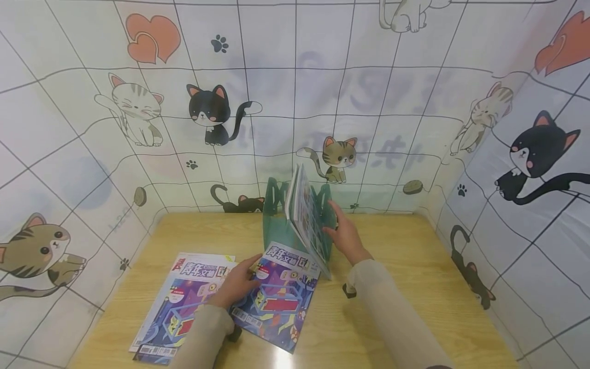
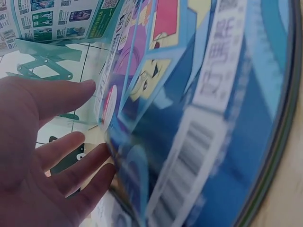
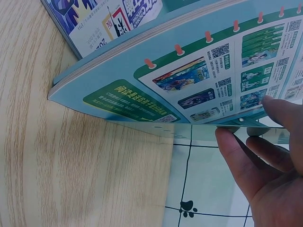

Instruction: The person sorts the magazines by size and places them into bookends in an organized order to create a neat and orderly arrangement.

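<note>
A green folding book rack [image 1: 278, 230] stands against the back wall, with several magazines [image 1: 301, 215] leaning upright in it. My right hand [image 1: 348, 238] grips the rack's right end panel, thumb inside and fingers outside. In the right wrist view, the thumb lies close to the back cover [image 3: 189, 90] of the outermost standing magazine. A purple-blue magazine [image 1: 281, 302] slants face up from the rack's front down to the table. My left hand [image 1: 237, 284] is at its left edge; in the left wrist view the fingertips [image 2: 109, 172] touch that edge and the thumb stands apart.
More magazines [image 1: 184, 297] lie overlapping on the wooden table [image 1: 396, 307], left of the left hand, with the same purple cover on top. White sheeting [image 1: 286, 102] printed with cats and grid lines encloses the table's back and sides.
</note>
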Motion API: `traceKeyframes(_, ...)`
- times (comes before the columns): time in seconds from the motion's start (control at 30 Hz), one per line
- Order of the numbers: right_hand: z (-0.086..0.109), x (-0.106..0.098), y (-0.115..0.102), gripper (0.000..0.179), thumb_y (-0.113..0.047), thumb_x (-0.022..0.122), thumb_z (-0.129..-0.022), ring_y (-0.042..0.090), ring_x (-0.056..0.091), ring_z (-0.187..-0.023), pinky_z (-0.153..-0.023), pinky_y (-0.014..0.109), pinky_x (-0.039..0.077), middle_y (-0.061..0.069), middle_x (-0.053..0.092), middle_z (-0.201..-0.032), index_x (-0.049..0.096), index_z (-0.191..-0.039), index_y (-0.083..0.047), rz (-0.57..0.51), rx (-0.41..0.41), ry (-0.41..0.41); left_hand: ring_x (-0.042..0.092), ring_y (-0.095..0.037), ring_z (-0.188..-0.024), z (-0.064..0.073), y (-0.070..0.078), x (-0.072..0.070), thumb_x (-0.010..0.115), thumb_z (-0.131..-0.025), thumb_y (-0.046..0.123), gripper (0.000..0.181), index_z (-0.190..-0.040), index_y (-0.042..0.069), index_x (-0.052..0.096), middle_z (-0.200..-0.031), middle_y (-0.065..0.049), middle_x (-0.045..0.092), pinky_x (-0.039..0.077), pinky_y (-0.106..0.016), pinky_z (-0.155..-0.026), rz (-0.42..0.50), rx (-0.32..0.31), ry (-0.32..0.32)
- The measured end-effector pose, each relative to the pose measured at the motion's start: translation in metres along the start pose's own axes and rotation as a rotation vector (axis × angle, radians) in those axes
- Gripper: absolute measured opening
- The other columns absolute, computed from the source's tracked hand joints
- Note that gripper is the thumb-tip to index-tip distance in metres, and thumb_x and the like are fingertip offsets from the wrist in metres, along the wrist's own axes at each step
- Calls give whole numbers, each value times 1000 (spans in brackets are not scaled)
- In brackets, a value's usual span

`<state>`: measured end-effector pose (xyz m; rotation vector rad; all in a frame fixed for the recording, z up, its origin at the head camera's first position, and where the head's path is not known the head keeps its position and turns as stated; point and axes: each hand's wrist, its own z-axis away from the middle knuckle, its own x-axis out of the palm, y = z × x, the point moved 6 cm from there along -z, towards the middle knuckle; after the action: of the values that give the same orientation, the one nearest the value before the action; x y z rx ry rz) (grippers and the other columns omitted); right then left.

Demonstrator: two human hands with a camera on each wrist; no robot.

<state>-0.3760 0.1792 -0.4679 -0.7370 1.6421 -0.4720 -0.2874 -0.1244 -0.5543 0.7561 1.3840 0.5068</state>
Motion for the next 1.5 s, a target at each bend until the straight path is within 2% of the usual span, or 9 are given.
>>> traceKeyframes(0.27,0,-1,-1,87,-14,74,-88,41,58,-111,-85,52,52,21,46,-143,21,-154,-31,13,11,-1,58,-32,-110,-6,-1,8,78,-77,11,74,-145,16,47,-137,-13,53,45,-51,-95,-44,49,109)
traceKeyframes(0.4,0,-1,-2,86,-14,74,-87,42,58,-111,-85,53,52,22,47,-142,22,-154,-29,13,5,4,55,-35,-116,-9,4,12,81,-74,12,76,-143,13,48,-136,-15,53,43,-53,-98,-83,52,148)
traceKeyframes(0.67,1,0,0,85,-14,73,-89,28,65,-72,-67,43,55,24,66,-107,21,-154,-30,18,-12,0,55,-40,-113,-12,7,19,83,-70,16,76,-140,16,53,-131,-16,54,43,-57,-94,-203,-26,217)
traceKeyframes(0.83,1,-1,-1,85,-13,73,-88,29,66,-78,-70,44,55,24,64,-116,22,-154,-29,11,-24,8,55,-41,-107,-12,6,22,84,-68,13,73,-136,16,58,-125,-17,57,44,-59,-90,-229,-45,232)
traceKeyframes(0.97,1,-2,-2,85,-13,73,-88,27,65,-73,-68,43,55,21,66,-109,22,-154,-29,7,-21,13,53,-40,-104,-12,7,22,85,-67,12,73,-135,14,58,-120,-19,55,44,-58,-89,-200,-52,208)
traceKeyframes(1.03,1,-2,-2,85,-12,73,-88,23,62,-63,-64,41,54,17,68,-92,22,-154,-29,5,-18,10,52,-38,-100,-12,8,21,86,-66,12,74,-135,13,58,-115,-19,55,45,-57,-88,-183,-58,188)
traceKeyframes(1.17,1,-2,-3,85,-12,72,-88,18,53,-49,-57,37,51,7,59,-64,22,-154,-29,-2,-18,4,52,-33,-92,-14,7,20,87,-65,9,73,-133,9,59,-106,-18,54,48,-54,-85,-144,-68,143)
traceKeyframes(1.4,1,-2,-2,85,-10,73,-88,18,49,-45,-52,34,48,4,53,-58,22,-154,-28,-3,-34,12,55,-28,-89,-17,1,23,85,-65,3,72,-132,11,60,-101,-14,58,50,-50,-84,-87,-80,51)
traceKeyframes(1.5,1,-1,-2,86,-11,73,-88,18,48,-45,-52,34,47,6,54,-60,22,-154,-29,5,-31,15,60,-30,-95,-17,0,25,81,-70,0,69,-134,14,59,-109,-17,62,50,-52,-86,1,-118,-11)
